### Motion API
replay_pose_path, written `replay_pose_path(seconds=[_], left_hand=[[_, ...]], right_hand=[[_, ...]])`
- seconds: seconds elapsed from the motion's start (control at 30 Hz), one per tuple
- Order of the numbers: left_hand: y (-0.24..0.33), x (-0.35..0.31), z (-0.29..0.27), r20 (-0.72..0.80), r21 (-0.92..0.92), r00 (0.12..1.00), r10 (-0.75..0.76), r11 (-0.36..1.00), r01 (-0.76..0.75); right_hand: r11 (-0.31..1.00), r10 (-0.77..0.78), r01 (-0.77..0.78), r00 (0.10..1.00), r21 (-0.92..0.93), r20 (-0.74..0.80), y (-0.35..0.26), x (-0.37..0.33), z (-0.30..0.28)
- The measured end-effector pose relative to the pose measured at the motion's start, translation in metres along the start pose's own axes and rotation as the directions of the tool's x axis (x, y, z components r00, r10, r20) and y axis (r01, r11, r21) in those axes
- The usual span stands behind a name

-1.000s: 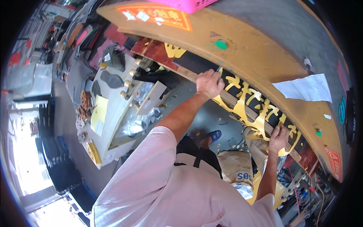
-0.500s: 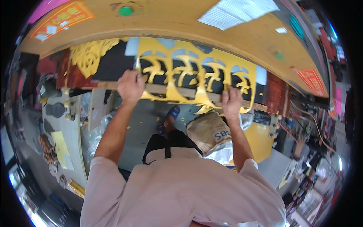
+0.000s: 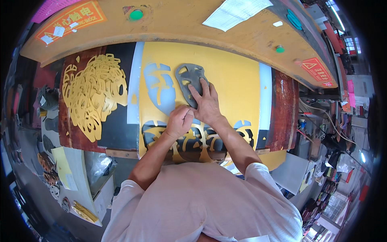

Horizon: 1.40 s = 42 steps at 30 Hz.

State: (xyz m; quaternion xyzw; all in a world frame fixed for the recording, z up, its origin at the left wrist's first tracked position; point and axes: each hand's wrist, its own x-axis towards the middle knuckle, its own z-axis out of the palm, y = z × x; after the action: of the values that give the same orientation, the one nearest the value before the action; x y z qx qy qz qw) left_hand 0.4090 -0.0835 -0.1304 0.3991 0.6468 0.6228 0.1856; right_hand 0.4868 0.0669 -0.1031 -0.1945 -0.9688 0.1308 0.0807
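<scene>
The grey die (image 3: 193, 75) lies partly under the outspread right hand (image 3: 208, 105), beside the clenched left hand (image 3: 179, 121)

Head cam was a fisheye worn on the person's head, pointed steeply down past their own pale shirt (image 3: 181, 197) at the counter (image 3: 284, 109). Sat pretty close, but wide enough that both counter ends fit, near edge below mid-frame, far edge up by the orange beam (image 3: 173, 28).
</scene>
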Motion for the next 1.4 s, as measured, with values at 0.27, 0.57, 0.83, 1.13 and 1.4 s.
replay_pose_path(seconds=[0.27, 0.57, 0.83, 1.13, 1.4], left_hand=[[0.013, -0.084, 0.010, -0.001, 0.100, 0.995, -0.103, 0.990, 0.103], [0.061, -0.032, 0.048, 0.265, -0.080, 0.786, -0.559, 0.799, 0.595], [0.056, -0.011, -0.030, 0.439, -0.575, 0.406, -0.801, 0.096, 0.812], [0.099, 0.045, -0.162, -0.003, -0.866, 0.734, -0.679, 0.369, 0.337], [0.106, -0.082, -0.166, 0.261, 0.065, 0.722, -0.640, 0.758, 0.649]], right_hand=[[0.313, 0.215, -0.382, 0.920, 0.869, 0.327, 0.045, -0.048, -0.054], [-0.228, 0.299, -0.327, 0.873, 0.917, 0.385, 0.039, -0.058, -0.059], [0.741, 0.464, -0.312, 0.878, 0.595, -0.117, 0.071, -0.084, -0.046], [0.960, 0.280, -0.262, 0.914, 0.099, -0.293, 0.077, -0.097, -0.008], [0.954, 0.301, -0.286, 0.913, 0.094, -0.274, 0.075, -0.091, -0.011]])
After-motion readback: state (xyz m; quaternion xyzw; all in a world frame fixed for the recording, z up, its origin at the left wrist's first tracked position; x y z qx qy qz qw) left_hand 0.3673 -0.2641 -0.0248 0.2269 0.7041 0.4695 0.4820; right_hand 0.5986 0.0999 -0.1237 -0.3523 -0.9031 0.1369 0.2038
